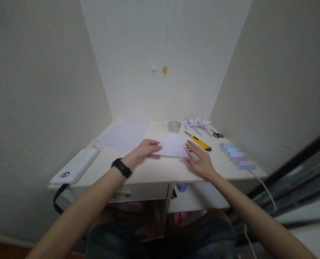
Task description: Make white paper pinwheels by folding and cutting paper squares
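Observation:
A sheet of white paper [172, 146], folded into a triangle, lies at the middle of the desk with its point toward the wall. My left hand [147, 148] grips its left corner, the thumb on top and the fingers beneath. At the right corner is my right hand [199, 158], its fingers apart and curved around the paper's edge; the fingertips are at or very near the paper. A black watch [121, 168] circles my left wrist. Just beyond the right hand lies a yellow utility knife [200, 142] with its blade out.
Flat white sheets [124, 133] lie at back left, a white device [76, 167] at front left. A tape roll [174, 126], a folded-paper piece [197, 124] and black scissors [217, 135] sit at the back right. A blurred-out phone [238, 156] with a cable lies near the right edge.

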`<control>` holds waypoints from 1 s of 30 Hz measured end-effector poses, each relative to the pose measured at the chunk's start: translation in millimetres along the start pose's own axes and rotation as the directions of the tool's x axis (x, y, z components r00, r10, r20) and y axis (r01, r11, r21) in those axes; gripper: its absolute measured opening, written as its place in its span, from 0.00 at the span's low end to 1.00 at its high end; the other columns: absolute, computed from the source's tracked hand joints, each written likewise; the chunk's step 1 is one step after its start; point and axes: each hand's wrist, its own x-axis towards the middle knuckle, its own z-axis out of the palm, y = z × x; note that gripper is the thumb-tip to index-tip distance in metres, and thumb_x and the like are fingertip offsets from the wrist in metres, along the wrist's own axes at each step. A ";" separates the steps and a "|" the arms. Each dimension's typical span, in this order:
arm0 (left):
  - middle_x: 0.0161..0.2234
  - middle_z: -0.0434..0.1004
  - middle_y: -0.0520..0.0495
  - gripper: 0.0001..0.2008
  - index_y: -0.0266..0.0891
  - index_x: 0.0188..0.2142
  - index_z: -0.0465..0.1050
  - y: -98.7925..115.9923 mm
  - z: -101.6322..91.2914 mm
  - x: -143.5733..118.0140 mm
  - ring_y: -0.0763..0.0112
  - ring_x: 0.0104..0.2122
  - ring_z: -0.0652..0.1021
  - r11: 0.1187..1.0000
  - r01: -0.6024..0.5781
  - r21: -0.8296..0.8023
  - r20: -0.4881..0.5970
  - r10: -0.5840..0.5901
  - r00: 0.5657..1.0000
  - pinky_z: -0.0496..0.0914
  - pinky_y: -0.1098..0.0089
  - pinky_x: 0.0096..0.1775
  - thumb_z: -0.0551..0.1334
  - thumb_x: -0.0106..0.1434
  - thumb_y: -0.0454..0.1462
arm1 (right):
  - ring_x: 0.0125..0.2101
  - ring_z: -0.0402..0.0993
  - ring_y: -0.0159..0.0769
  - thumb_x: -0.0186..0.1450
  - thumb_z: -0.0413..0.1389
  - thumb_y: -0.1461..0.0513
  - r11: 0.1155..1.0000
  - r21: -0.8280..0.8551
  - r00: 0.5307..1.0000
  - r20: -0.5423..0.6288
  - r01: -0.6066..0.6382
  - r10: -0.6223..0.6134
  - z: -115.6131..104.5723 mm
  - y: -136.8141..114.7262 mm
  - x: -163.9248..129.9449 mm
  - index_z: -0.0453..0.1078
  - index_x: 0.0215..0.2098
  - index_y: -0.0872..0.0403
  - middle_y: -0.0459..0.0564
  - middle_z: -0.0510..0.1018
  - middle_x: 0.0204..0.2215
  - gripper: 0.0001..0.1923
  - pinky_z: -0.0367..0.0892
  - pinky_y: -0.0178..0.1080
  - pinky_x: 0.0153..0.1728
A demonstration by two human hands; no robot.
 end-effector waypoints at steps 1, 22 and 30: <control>0.40 0.79 0.39 0.20 0.30 0.37 0.77 -1.5 0.2 1.4 0.65 0.37 0.78 1.000 -0.003 0.003 0.000 0.003 1.000 0.77 0.66 0.37 0.74 0.48 0.40 | 0.48 0.75 0.45 0.61 0.60 0.56 0.991 0.085 0.994 0.003 -0.106 0.106 1.0 0.7 2.6 0.67 0.60 0.52 0.60 0.72 0.58 0.29 0.71 0.50 0.50; 0.24 0.71 0.51 0.04 0.32 0.30 0.70 4.8 28.1 48.4 0.78 0.21 0.73 0.995 0.101 -0.027 -0.192 -0.104 0.976 0.74 0.72 0.31 0.63 0.60 0.29 | 0.42 0.76 0.43 0.65 0.55 0.58 0.929 -0.351 0.902 0.354 -0.119 0.249 -21.7 44.5 129.6 0.74 0.51 0.60 0.60 0.80 0.45 0.20 0.66 0.40 0.43; 0.27 0.74 0.51 0.09 0.38 0.43 0.66 -25.7 49.7 57.2 0.73 0.23 0.77 0.998 0.054 -0.040 -0.329 -0.065 0.942 0.78 0.66 0.30 0.62 0.63 0.31 | 0.46 0.73 0.51 0.70 0.46 0.51 0.573 -0.813 0.840 0.237 -0.104 0.487 -36.2 86.4 64.3 0.72 0.49 0.60 0.66 0.77 0.44 0.23 0.64 0.44 0.44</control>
